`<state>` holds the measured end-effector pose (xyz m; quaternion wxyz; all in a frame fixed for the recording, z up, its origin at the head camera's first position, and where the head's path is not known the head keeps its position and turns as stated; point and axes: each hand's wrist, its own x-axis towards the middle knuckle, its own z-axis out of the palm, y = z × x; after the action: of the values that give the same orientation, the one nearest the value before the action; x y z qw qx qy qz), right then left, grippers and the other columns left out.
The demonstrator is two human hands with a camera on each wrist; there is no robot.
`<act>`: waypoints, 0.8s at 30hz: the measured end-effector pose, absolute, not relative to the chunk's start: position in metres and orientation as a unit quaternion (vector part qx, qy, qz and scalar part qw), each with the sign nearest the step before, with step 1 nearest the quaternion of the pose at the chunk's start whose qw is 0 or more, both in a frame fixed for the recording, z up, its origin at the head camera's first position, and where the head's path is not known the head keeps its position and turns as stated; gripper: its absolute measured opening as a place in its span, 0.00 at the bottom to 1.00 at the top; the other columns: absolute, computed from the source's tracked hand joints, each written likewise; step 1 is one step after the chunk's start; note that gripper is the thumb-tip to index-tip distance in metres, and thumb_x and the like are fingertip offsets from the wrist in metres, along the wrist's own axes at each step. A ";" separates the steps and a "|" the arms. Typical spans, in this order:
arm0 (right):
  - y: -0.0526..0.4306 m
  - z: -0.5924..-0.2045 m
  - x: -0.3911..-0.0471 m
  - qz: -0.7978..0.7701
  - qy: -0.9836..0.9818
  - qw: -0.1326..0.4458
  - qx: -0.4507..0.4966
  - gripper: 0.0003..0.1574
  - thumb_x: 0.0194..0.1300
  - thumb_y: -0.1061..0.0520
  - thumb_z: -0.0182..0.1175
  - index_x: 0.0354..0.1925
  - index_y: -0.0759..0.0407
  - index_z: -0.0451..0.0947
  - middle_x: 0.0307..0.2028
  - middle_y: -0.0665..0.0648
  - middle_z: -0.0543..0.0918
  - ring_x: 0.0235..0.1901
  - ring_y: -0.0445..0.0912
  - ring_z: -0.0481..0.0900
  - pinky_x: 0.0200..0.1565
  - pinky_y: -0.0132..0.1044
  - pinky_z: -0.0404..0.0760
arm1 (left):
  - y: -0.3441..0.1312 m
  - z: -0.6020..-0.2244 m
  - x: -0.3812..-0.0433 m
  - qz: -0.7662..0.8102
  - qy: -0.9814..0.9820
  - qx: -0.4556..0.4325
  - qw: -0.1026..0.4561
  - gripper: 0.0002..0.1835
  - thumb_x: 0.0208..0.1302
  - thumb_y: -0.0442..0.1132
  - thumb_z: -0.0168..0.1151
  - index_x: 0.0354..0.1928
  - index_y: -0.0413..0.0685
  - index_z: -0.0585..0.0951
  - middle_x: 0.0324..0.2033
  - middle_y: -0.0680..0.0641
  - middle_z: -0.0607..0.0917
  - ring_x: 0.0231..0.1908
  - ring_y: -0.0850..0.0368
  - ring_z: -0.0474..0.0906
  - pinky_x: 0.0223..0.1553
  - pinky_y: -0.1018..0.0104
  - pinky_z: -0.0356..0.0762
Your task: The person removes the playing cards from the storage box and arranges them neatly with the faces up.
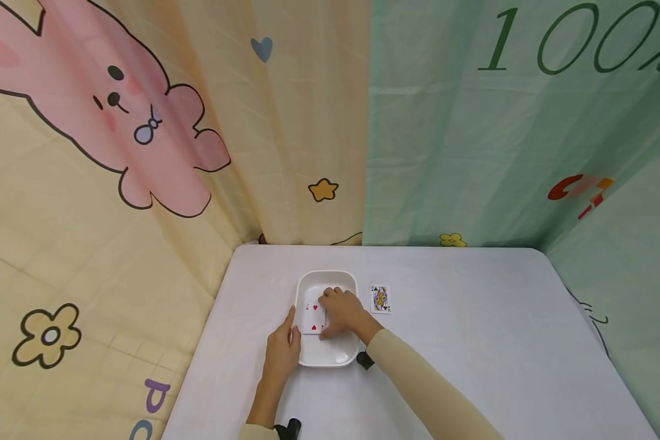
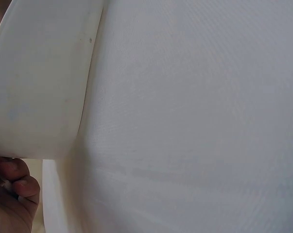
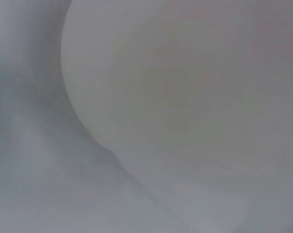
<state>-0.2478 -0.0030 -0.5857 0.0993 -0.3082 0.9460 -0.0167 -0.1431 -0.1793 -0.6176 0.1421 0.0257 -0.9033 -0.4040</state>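
A white rectangular tray [image 1: 330,360] with rounded corners stands on the table; inside it lies a two of hearts playing card [image 1: 314,318]. My right hand [image 1: 341,311] reaches into the tray from the right and grips the card by its right side, fingers near its top and thumb near its bottom corner. At the tray's left wall, my left hand [image 1: 283,347] holds the rim. The left wrist view shows curled fingers [image 2: 15,177] against the tray's outer wall [image 2: 39,87]. Only the blurred tray [image 3: 185,107] and tablecloth appear in the right wrist view; the right hand is out of sight there.
A queen of clubs playing card [image 1: 381,299] lies face up on the white table [image 1: 473,336], right of the tray. Printed curtains [image 1: 319,122] hang behind and beside the table. A black wrist strap piece [image 1: 365,360] shows beneath the right forearm.
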 end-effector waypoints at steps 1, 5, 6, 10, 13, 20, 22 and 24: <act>-0.003 -0.585 -0.248 -0.020 0.946 0.100 -0.307 0.57 0.45 0.23 0.74 0.67 0.48 0.75 0.64 0.51 0.77 0.61 0.48 0.74 0.59 0.45 0.77 | -0.179 -0.618 -0.143 -0.405 -0.903 0.025 0.144 0.28 0.71 0.31 0.60 0.73 0.44 0.73 0.20 0.54 0.65 0.22 0.63 0.60 0.27 0.69 0.65; -0.003 -0.583 -0.248 -0.031 0.947 0.108 -0.301 0.58 0.46 0.24 0.75 0.69 0.48 0.74 0.65 0.51 0.76 0.62 0.48 0.74 0.61 0.45 0.76 | -0.179 -0.616 -0.142 -0.407 -0.902 0.022 0.144 0.28 0.71 0.31 0.60 0.73 0.44 0.73 0.20 0.54 0.65 0.21 0.64 0.60 0.25 0.69 0.63; -0.003 -0.582 -0.248 -0.034 0.947 0.109 -0.300 0.58 0.46 0.25 0.75 0.69 0.49 0.73 0.65 0.51 0.76 0.63 0.48 0.73 0.62 0.45 0.75 | -0.179 -0.616 -0.142 -0.408 -0.902 0.023 0.142 0.29 0.71 0.30 0.59 0.73 0.45 0.73 0.20 0.54 0.65 0.22 0.64 0.60 0.26 0.69 0.63; -0.001 -0.579 -0.248 -0.040 0.947 0.107 -0.301 0.59 0.48 0.26 0.75 0.71 0.50 0.72 0.66 0.52 0.76 0.65 0.49 0.73 0.63 0.46 0.75 | -0.179 -0.614 -0.141 -0.409 -0.903 0.028 0.128 0.29 0.73 0.31 0.59 0.74 0.46 0.72 0.21 0.53 0.68 0.23 0.63 0.61 0.28 0.70 0.65; 0.001 -0.577 -0.248 -0.048 0.947 0.097 -0.303 0.57 0.49 0.28 0.75 0.70 0.51 0.72 0.65 0.53 0.77 0.64 0.50 0.74 0.63 0.46 0.76 | -0.179 -0.613 -0.141 -0.410 -0.902 0.026 0.131 0.28 0.73 0.31 0.59 0.74 0.45 0.72 0.22 0.51 0.72 0.24 0.62 0.63 0.30 0.70 0.68; 0.010 -0.570 -0.247 -0.088 0.947 0.077 -0.299 0.55 0.49 0.30 0.76 0.69 0.53 0.73 0.62 0.54 0.79 0.60 0.49 0.77 0.60 0.46 0.79 | -0.179 -0.614 -0.141 -0.404 -0.901 0.012 0.157 0.28 0.71 0.29 0.60 0.73 0.42 0.73 0.21 0.54 0.67 0.23 0.64 0.60 0.28 0.69 0.66; 0.015 -0.565 -0.247 -0.105 0.946 0.073 -0.299 0.56 0.49 0.31 0.76 0.69 0.54 0.73 0.62 0.55 0.79 0.60 0.50 0.77 0.60 0.47 0.79 | -0.179 -0.614 -0.141 -0.403 -0.902 0.013 0.155 0.28 0.71 0.29 0.60 0.72 0.41 0.73 0.21 0.52 0.68 0.23 0.63 0.60 0.28 0.69 0.66; 0.021 -0.561 -0.248 -0.121 0.944 0.067 -0.299 0.57 0.49 0.32 0.76 0.70 0.55 0.73 0.63 0.57 0.79 0.61 0.51 0.77 0.61 0.48 0.79 | -0.178 -0.614 -0.141 -0.401 -0.904 0.019 0.150 0.28 0.71 0.29 0.59 0.73 0.42 0.73 0.23 0.48 0.75 0.24 0.62 0.63 0.29 0.69 0.68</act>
<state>-0.2478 0.0213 -0.5611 0.0668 -0.2992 0.9441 -0.1213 -0.1406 -0.1781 -0.6139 0.1496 0.0186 -0.9035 -0.4012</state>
